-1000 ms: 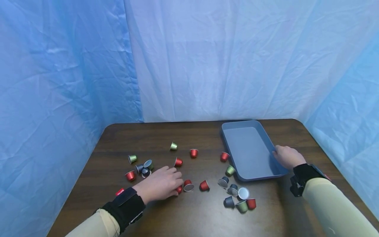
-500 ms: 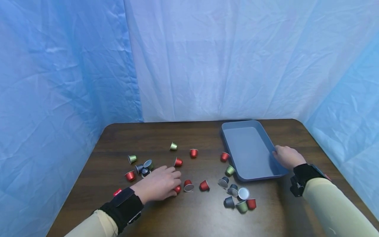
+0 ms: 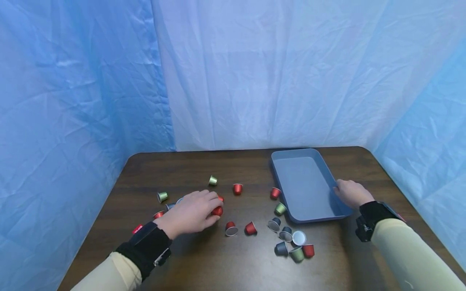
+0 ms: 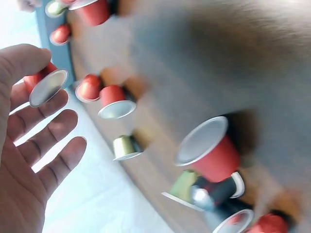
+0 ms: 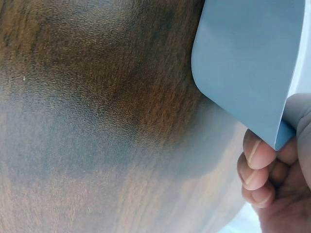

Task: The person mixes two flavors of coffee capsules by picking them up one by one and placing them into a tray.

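My left hand (image 3: 194, 212) pinches a red coffee capsule (image 3: 217, 211) between thumb and index finger. In the left wrist view the held capsule (image 4: 47, 88) shows its silver lid, and the other fingers are spread. Another red capsule (image 4: 211, 153) lies just beyond, mostly covered by the hand in the head view. Dark and green capsules to its left are partly hidden too. At the right, my right hand (image 3: 352, 194) grips the right rim of a shallow blue-grey tray (image 3: 329, 176). In the right wrist view its fingers (image 5: 257, 155) curl under the tray's edge (image 5: 248, 87).
Several red, green, dark and silver-lidded capsules lie scattered on the brown wooden table (image 3: 233, 266). A cluster, including a white-lidded capsule (image 3: 299, 238), sits in front of the tray. A green capsule (image 3: 280, 208) lies right by its left side. Blue curtains (image 3: 233, 81) enclose the table.
My left hand has lifted the red capsule and carried it a little away from me, now overlapping another red capsule. The right hand has stayed on the tray rim.
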Tool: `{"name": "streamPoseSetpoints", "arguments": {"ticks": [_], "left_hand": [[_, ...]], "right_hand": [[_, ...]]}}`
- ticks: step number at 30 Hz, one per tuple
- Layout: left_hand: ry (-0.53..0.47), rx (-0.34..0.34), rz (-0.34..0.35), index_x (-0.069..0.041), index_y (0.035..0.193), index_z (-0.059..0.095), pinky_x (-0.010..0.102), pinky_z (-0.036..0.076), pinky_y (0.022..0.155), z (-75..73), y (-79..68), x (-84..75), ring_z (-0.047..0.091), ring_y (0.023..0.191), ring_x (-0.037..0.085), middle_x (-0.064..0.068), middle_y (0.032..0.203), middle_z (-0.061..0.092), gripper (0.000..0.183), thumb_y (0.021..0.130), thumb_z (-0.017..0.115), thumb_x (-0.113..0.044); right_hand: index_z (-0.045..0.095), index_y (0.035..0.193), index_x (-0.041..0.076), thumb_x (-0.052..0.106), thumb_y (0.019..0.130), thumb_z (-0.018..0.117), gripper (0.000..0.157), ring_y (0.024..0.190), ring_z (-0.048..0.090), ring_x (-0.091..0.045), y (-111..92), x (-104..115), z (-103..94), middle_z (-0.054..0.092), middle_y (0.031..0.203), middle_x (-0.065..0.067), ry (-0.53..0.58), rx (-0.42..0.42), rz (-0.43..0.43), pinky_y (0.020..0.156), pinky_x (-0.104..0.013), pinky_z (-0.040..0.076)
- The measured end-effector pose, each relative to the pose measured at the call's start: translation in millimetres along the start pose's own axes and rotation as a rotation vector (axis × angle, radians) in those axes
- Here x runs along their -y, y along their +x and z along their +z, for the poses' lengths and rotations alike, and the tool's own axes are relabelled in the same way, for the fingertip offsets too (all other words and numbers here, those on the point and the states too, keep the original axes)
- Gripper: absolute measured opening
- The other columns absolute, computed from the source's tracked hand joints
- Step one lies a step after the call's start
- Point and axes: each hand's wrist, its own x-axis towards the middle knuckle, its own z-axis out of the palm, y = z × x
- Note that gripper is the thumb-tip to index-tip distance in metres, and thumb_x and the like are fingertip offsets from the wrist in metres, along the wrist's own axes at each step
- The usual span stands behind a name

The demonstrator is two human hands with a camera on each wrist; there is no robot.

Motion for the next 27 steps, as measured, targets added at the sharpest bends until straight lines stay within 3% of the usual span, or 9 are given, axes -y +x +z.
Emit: {"name": "streamPoseSetpoints", "arguments": {"ticks": [7, 14, 21, 27], "left_hand": [[-0.056, -0.059, -0.065, -0.02, 0.11, 0.068, 0.031, 0.054, 0.082, -22.7, 13.0, -2.8, 0.055, 0.084, 0.01, -0.009, 0.094, 0.063, 0.029, 0.087, 0.083, -0.029], [-0.092, -0.122, -0.078, -0.02, 0.115, 0.067, 0.028, 0.052, 0.08, -40.1, 26.8, -5.8, 0.053, 0.087, 0.011, -0.009, 0.095, 0.062, 0.029, 0.089, 0.081, -0.026], [-0.038, -0.218, 0.004, -0.018, 0.113, 0.07, 0.028, 0.052, 0.081, -45.1, 45.0, -9.2, 0.052, 0.098, 0.014, -0.005, 0.109, 0.062, 0.029, 0.088, 0.082, -0.03], [-0.008, -0.209, -0.009, -0.02, 0.112, 0.07, 0.024, 0.049, 0.077, -43.8, 60.8, -16.3, 0.047, 0.092, 0.011, -0.007, 0.102, 0.058, 0.032, 0.087, 0.083, -0.033]], "right_hand": [[0.056, 0.11, -0.013, 0.012, 0.106, 0.052, 0.026, 0.084, 0.066, -0.035, 3, 1, 0.0, 0.064, 0.09, -0.022, 0.013, 0.025, 0.006, 0.074, -0.048, 0.058], [0.056, 0.112, -0.013, 0.012, 0.106, 0.051, 0.027, 0.085, 0.066, -0.035, 4, 2, -0.1, 0.064, 0.091, -0.023, 0.011, 0.038, 0.011, 0.074, -0.048, 0.058], [0.055, 0.112, -0.013, 0.012, 0.106, 0.052, 0.027, 0.087, 0.066, -0.037, 1, 2, 0.8, 0.064, 0.093, -0.024, 0.023, 0.025, -0.008, 0.076, -0.05, 0.058], [0.056, 0.11, -0.012, 0.012, 0.106, 0.051, 0.025, 0.086, 0.067, -0.036, 1, 3, 1.2, 0.065, 0.092, -0.024, 0.036, 0.02, -0.032, 0.076, -0.05, 0.058]]}}
